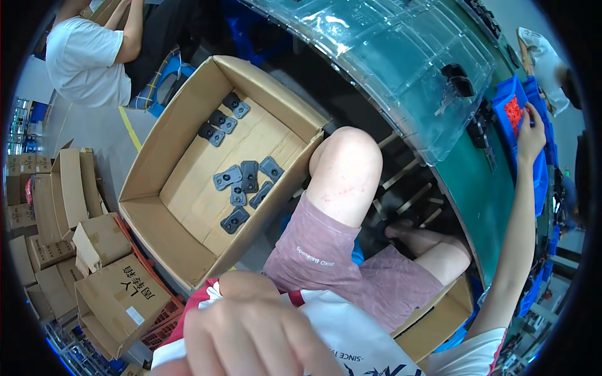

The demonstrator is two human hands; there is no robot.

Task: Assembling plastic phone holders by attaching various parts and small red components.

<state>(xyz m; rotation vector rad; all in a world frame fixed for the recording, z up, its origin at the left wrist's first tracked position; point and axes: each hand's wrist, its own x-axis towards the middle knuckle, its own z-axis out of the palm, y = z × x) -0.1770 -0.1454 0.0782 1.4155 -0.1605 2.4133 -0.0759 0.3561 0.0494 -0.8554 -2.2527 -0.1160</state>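
My left hand [254,332] is raised close at the lower edge in front of my shirt, its back showing and its fingers curled together. Anything inside it is hidden. At the right my right arm stretches out, and my right hand [532,133] is at a blue bin [505,94] of small red parts [513,114]. Its fingers bend inward beside these parts; whatever lies between the fingertips is too small to make out. An open cardboard box [182,244] beside my knee holds several dark grey flat plates with a round knob [235,220].
A green worktable [461,200] curves along my right, with clear plastic sheeting [401,69] and black parts [458,80] on it. Cardboard boxes [119,294] are stacked at the left. One person [88,59] sits at upper left; another [542,66] is beyond the table.
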